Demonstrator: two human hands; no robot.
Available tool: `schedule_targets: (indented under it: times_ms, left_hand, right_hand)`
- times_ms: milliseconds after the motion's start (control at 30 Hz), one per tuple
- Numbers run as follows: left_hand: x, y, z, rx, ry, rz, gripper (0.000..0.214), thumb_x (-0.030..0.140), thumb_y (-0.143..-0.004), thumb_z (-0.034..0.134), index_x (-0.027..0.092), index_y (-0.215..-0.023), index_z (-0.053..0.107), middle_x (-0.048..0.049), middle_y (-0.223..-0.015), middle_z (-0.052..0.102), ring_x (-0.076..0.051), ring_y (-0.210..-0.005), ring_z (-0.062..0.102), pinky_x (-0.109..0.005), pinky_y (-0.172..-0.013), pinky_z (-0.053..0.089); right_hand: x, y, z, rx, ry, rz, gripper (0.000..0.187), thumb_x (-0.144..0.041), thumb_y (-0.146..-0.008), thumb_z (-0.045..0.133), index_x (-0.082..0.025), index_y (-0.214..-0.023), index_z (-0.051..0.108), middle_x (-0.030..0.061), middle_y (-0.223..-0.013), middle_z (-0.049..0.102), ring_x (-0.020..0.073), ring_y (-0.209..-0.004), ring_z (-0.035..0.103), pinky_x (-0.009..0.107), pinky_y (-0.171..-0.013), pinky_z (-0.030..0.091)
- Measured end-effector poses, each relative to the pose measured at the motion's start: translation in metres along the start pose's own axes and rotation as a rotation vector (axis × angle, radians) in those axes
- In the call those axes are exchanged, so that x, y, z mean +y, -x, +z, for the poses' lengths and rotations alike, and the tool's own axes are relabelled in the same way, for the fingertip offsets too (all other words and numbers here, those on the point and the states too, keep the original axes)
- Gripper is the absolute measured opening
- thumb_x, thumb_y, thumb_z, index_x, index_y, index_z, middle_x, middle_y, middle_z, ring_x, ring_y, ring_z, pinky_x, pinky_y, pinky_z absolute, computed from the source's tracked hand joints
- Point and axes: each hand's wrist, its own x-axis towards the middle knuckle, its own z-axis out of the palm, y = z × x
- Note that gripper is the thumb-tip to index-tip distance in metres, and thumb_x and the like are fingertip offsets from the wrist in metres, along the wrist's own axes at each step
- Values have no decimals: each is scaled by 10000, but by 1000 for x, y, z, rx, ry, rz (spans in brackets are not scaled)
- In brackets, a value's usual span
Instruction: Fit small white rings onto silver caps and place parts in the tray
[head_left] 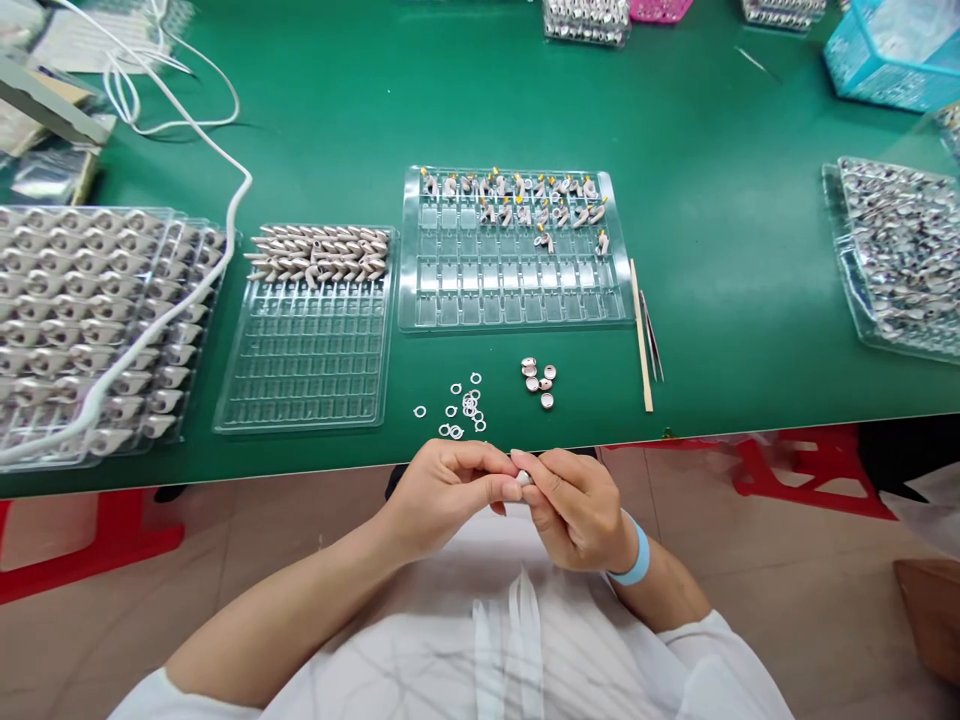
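Close to the table's front edge, my left hand (457, 492) and my right hand (577, 505) meet in front of my body. Between their fingertips they pinch a small pale grey part (524, 479), mostly covered by the fingers. Just beyond my left hand lie several loose white rings (469, 405) with small tabs. A cluster of small round silvery caps (546, 385) sits on the table ahead of my right hand. Farther off, a clear compartment tray (517, 290) holds several small curved grey pieces with yellow tips (525, 212) in its back rows.
A second clear tray (300, 370) carries grey pointed shells (322, 255). Stacked trays of larger shells (67, 320) stand at left, crossed by a white cable (232, 205). A wooden stick (642, 340) and tweezers (651, 335) lie right. A blue basket (892, 75) and a silvery-part tray (900, 250) are farther right.
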Motion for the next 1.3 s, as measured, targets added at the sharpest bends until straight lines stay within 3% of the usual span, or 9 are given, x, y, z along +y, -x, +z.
schedule_targets:
  times_ms: [300,700,1300]
  left_hand:
    - [-4,3,3,40,4,49,59,166,-691,736,112,-667,734,-51,-658,672,-102,-555,575,-210,-527,529]
    - [-5,-2,3,56,55,22,63,157,-698,724,110,-657,722,-38,-655,659,-89,-525,569,-205,-512,514]
    - [-11,-13,-3,81,71,-51,130,225,-692,737,112,-636,704,-15,-589,628,-81,-527,544,-189,-515,513]
  right_hand:
    - [0,-3,2,42,-1,-60,475,-87,-837,463,-43,-1308,429,124,-838,602,181,-688,563,302,-529,491]
    - [3,-4,4,50,68,-64,428,-96,-845,449,-35,-1269,445,121,-834,601,180,-674,548,298,-510,468]
    - [11,-2,13,24,58,74,338,-132,-855,449,-84,-1177,538,90,-794,575,164,-648,539,284,-517,424]
